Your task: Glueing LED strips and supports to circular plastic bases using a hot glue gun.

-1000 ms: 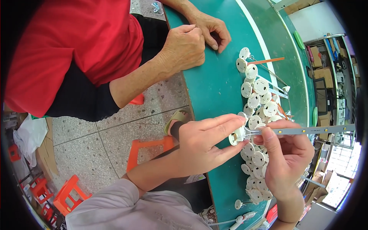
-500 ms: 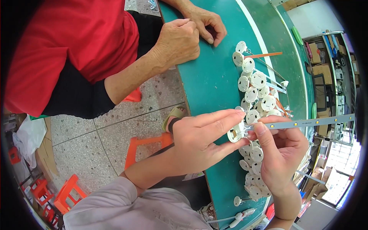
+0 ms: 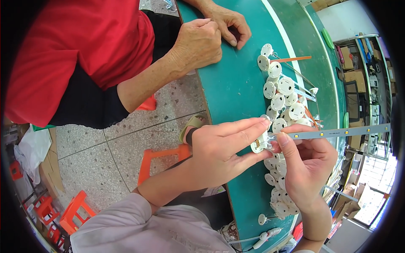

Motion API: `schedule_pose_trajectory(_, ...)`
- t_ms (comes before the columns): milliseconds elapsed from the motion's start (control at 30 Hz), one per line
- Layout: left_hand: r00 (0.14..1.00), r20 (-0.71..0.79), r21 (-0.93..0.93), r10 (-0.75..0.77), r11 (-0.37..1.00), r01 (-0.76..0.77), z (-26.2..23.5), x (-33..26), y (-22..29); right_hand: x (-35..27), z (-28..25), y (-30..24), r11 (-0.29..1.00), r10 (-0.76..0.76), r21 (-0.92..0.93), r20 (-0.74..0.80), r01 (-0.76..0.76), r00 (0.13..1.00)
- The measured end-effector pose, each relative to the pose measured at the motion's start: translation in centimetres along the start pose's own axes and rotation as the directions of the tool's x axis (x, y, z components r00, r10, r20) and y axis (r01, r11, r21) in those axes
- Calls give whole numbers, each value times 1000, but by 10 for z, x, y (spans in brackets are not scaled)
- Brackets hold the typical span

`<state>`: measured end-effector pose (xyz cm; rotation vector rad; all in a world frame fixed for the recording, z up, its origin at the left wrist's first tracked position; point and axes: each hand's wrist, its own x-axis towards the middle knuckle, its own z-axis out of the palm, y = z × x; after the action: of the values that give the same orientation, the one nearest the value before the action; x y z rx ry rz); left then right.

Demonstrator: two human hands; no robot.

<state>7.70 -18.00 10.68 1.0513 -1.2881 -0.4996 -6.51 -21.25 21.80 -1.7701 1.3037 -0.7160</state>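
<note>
My left hand (image 3: 225,154) pinches a small white round plastic end cap (image 3: 258,145) between thumb and fingers. My right hand (image 3: 310,160) grips the near end of a narrow grey LED strip (image 3: 333,134) with small yellow chips, its thumb on top. Thin pale wires run from the strip's end to the cap, between the two hands. The strip reaches out to the right, past the table. Just beyond my hands lies a pile of similar white round caps (image 3: 278,102), and more caps (image 3: 282,202) lie nearer to me.
A person in a red shirt (image 3: 101,42) sits at the left, both hands (image 3: 198,44) resting on the green table (image 3: 230,88). A white corded tool (image 3: 268,238) lies near my side. Orange stools (image 3: 158,160) stand on the floor; shelves with boxes (image 3: 358,80) are at the right.
My right hand has shifted slightly left with the LED strip, closer to the cap. The cap is tilted a little differently in my left hand. The view has moved slightly.
</note>
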Motion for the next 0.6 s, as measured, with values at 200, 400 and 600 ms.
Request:
schedule_pose_trajectory(200, 999, 24, 40, 28, 999, -29, -3, 1, -2, 1, 2, 1, 1000, -19, -17, 17, 19, 1000)
schedule_pose_trajectory(400, 999, 10, 20, 40, 999, -40, -3, 0, -3, 0, 5, 5, 999, -25, 39, 16, 25, 1000)
schedule_pose_trajectory(600, 997, 15, 35, 79, 996, -80, -6, 0, -4, 1, 7, 6, 994, -64, 92, 51, 59, 997)
